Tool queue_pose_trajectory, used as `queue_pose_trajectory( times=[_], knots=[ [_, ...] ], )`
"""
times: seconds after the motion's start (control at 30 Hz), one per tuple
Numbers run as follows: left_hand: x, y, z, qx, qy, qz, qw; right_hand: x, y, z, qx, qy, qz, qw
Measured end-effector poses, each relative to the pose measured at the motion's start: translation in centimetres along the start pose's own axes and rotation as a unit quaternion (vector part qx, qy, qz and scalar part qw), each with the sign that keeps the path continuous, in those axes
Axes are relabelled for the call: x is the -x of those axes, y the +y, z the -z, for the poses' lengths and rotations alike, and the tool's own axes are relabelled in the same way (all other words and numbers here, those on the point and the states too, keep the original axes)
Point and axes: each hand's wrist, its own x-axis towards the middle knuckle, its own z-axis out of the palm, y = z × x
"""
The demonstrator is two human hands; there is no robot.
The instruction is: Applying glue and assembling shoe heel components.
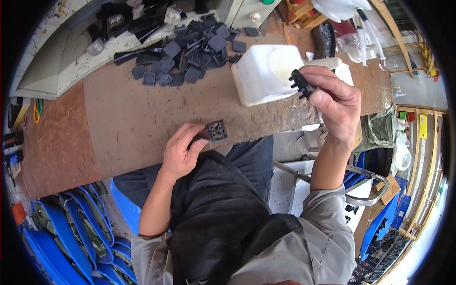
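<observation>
My left hand (pixel 183 151) is closed around a dark square tube (pixel 217 131) near the front edge of the bench. The tube's open end faces up, and something pale and rough shows inside it. Raised over the right part of the bench, my right hand (pixel 335 97) pinches a small black plastic cap (pixel 300 84) between thumb and fingers. Short prongs stick out of the cap toward the left. Behind the cap stands a white plastic jug (pixel 263 71), lying on its side with a cut opening. A heap of black square caps (pixel 192 57) is spread over the back of the bench.
The brown bench top (pixel 128 114) is worn and speckled. Black parts with clear fittings (pixel 116 21) pile up at the back left. Blue bins (pixel 61 237) stand on the floor at lower left. A metal-framed stool (pixel 368 190) and cardboard are at the right.
</observation>
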Motion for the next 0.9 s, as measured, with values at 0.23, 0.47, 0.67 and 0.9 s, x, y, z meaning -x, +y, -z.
queue_pose_trajectory(
  times=[0.23,0.47,0.67,0.9],
  knots=[
    [-0.7,-0.3,-0.4,0.015,0.006,-0.020,1.000,1.1,1.3,-4.7,0.074,-0.154,0.090,0.981],
    [-0.3,-0.4,-0.2,0.050,0.005,-0.022,0.999,1.6,2.7,-7.9,0.212,-0.177,0.138,0.951],
    [-0.3,-0.5,-0.2,0.060,0.002,-0.023,0.998,1.6,2.6,-8.5,0.255,-0.185,0.168,0.934],
    [-0.5,-0.2,-0.3,0.047,0.015,-0.028,0.998,3.5,4.2,-9.3,0.259,-0.129,0.159,0.944]
  ],
)
